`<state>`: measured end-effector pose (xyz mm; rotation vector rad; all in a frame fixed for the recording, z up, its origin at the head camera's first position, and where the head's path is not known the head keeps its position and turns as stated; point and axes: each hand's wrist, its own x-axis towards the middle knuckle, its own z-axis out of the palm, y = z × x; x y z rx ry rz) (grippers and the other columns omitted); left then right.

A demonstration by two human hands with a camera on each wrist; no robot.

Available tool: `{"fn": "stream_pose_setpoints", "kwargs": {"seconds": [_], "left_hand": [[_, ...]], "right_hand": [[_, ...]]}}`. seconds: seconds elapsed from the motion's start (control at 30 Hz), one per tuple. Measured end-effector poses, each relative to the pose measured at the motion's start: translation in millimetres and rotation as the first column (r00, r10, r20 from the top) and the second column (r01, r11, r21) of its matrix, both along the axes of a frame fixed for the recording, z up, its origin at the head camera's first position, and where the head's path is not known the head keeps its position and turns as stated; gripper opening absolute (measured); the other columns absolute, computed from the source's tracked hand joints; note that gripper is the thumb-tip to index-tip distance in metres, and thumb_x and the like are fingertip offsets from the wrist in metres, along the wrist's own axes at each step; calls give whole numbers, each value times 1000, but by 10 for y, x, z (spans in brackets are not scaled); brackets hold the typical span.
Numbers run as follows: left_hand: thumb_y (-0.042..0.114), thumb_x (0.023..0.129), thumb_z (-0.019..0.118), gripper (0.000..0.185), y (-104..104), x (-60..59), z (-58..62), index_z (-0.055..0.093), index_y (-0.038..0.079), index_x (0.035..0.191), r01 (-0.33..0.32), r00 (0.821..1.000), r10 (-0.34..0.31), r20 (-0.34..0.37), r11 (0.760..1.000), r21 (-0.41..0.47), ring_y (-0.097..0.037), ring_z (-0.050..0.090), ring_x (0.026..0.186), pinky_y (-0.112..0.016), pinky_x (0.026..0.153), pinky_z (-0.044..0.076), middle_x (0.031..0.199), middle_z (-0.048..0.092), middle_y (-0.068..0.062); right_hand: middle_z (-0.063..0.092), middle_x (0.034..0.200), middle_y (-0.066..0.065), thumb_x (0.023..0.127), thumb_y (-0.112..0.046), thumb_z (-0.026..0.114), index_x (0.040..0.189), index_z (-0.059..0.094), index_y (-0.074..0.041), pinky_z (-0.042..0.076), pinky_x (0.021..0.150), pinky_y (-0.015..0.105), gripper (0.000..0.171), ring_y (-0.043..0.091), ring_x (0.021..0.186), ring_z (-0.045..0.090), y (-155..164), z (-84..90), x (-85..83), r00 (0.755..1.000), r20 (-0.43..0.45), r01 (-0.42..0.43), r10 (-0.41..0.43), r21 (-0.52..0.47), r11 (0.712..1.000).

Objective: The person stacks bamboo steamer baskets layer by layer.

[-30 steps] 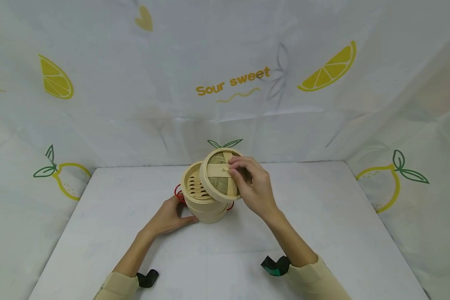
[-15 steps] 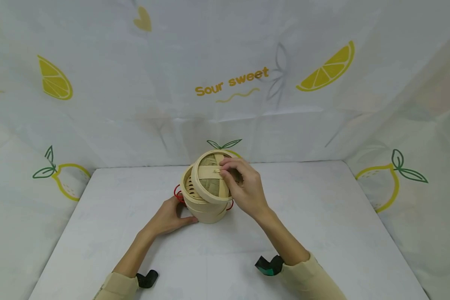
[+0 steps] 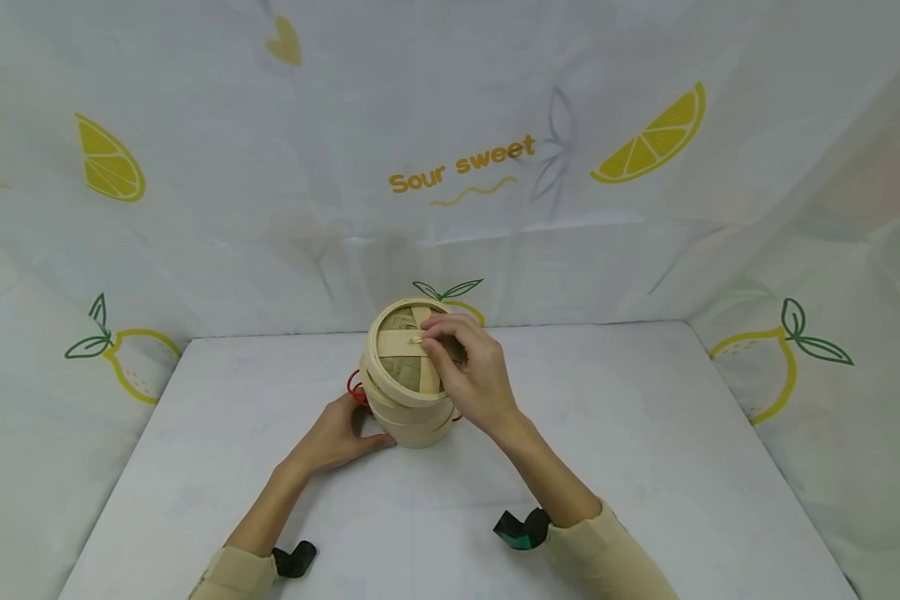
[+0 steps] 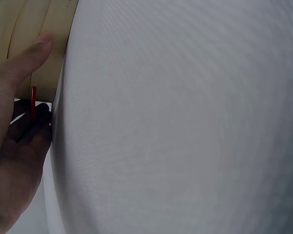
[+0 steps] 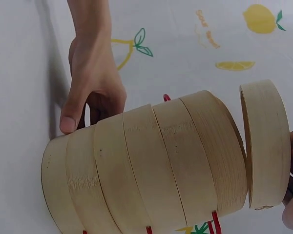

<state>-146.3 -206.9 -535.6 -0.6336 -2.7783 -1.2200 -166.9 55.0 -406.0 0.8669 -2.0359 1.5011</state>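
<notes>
A stacked bamboo steamer [image 3: 414, 427] stands upright on the white table, with red cord loops [image 3: 354, 387] at its sides. My left hand [image 3: 339, 435] holds the stack low on its left, the thumb against the lower tiers and the other fingers partly hidden behind. Between thumb and fingertips, my right hand [image 3: 478, 375] pinches the small knob of the woven bamboo lid [image 3: 402, 368]. In the right wrist view the lid [image 5: 267, 146] is slightly tilted over the top tier, with a narrow gap on one side and its other edge right at the rim.
White cloth covers the table [image 3: 645, 433]. Behind it hangs a white sheet [image 3: 450, 250] printed with lemons and lettering, close to the steamer's back. Black wrist straps [image 3: 522, 530] show at both sleeves.
The lid has moved left in my right hand, from overlapping the steamer's right side to over its top, covering the slatted top tier. My left hand stays where it was.
</notes>
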Motion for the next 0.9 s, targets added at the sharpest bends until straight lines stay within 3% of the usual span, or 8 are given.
{"fn": "stream_pose_setpoints", "kwargs": {"seconds": [0.9], "left_hand": [[33, 79, 100, 72, -13, -5, -25, 65, 13, 138, -1, 1000, 1, 26, 1000, -6, -12, 69, 111, -39, 103, 58, 121, 76, 4]], "right_hand": [[76, 116, 19, 102, -3, 73, 106, 73, 4, 58, 110, 37, 8, 32, 119, 72, -167, 6, -28, 999, -33, 36, -34, 59, 998]]}}
